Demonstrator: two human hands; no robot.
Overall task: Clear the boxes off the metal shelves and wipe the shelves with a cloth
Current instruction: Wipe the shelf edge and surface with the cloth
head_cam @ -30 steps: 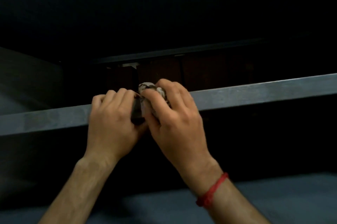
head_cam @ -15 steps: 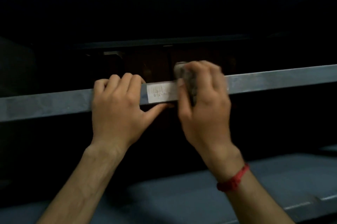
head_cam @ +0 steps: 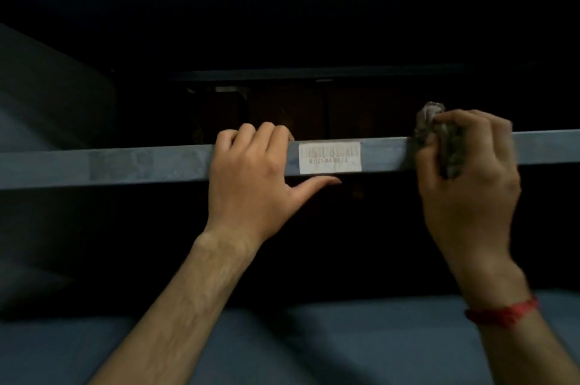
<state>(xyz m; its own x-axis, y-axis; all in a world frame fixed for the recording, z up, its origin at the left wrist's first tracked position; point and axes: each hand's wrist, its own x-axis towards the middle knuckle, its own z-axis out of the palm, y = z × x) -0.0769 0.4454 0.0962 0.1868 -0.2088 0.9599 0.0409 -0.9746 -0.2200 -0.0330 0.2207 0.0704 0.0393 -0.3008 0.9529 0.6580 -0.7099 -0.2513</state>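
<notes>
The left hand (head_cam: 248,177) grips the grey metal shelf lip (head_cam: 125,165) near the view's centre, fingers curled over its top and thumb stretched underneath. Just beside it, at 3 o'clock, a white barcode label (head_cam: 329,157) sticks to the lip. Farther toward 3 o'clock the right hand (head_cam: 467,184), with a red thread band (head_cam: 502,312) at the wrist, clutches a crumpled grey cloth (head_cam: 445,146) pressed against the lip. A lower shelf (head_cam: 345,344) lies at 6 o'clock.
</notes>
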